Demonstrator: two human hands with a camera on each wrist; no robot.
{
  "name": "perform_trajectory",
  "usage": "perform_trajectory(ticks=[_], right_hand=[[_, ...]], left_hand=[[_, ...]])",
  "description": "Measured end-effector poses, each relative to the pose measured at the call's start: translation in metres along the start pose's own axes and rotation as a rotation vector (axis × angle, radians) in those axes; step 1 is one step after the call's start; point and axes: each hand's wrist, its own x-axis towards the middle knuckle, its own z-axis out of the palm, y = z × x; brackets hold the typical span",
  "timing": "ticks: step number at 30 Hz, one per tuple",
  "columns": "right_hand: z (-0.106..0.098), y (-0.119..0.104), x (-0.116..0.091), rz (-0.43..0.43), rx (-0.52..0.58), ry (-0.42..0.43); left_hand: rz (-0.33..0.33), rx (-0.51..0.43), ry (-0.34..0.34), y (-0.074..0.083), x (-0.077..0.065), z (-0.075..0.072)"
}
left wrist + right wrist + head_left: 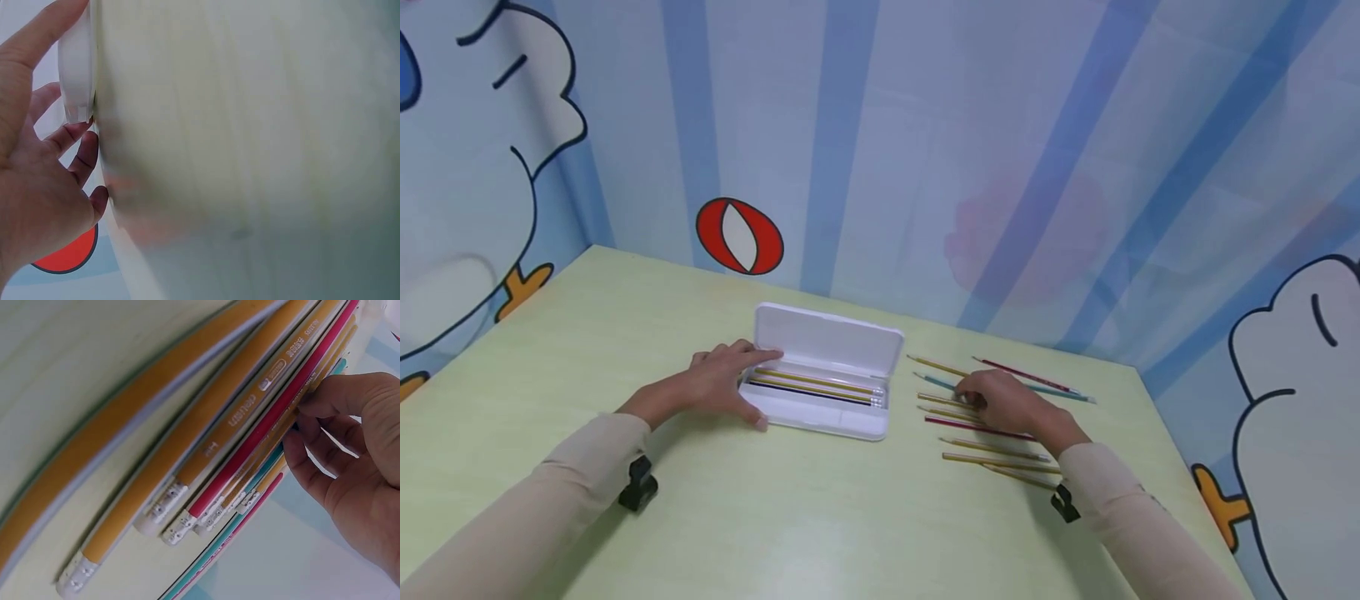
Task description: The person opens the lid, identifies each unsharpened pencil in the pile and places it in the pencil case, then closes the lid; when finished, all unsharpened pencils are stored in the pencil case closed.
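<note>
A white pencil case [820,419] stands with its lid [827,337] raised, and a few striped pencils [816,386] lie inside it. At its left end, my left hand [718,385] holds the case, thumb at the front edge and index finger by the lid. The left wrist view shows the other fingers loosely bent beside the case end. To the right, my right hand [1003,400] reaches down over a row of loose pencils. Its thumb and fingertips pinch a yellow pencil [253,464] lying between a red pencil [275,415] and a teal one.
Several yellow pencils [1000,461] lie roughly parallel in front of the right hand. A dark red pencil [1026,374] and a teal pencil [1063,392] lie beyond it. Behind the pale table [820,517] hangs a blue striped cloth [910,167] with cartoon prints.
</note>
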Motion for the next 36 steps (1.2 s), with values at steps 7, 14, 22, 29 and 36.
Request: perform_trajectory(ticks=[7,14,22,29,36], right_hand=[[-0.002,-0.002,0.0,-0.037,-0.032,0.008],[-0.005,-0.004,0.0,-0.059,-0.026,0.01],[-0.012,-0.006,-0.001,-0.011,0.016,-0.033],[-0.019,-0.009,-0.001,0.0,0.032,-0.051],[-0.024,-0.012,-0.001,0.02,0.058,-0.07]], left_hand=[[0.009,0.006,0.0,-0.001,0.002,-0.002],[0.012,0.004,-0.004,0.0,0.002,-0.003],[0.016,0.014,0.0,0.001,0.001,-0.003],[0.004,0.013,-0.001,0.0,0.002,-0.001],[-0.002,0.019,-0.004,0.001,0.001,0.0]])
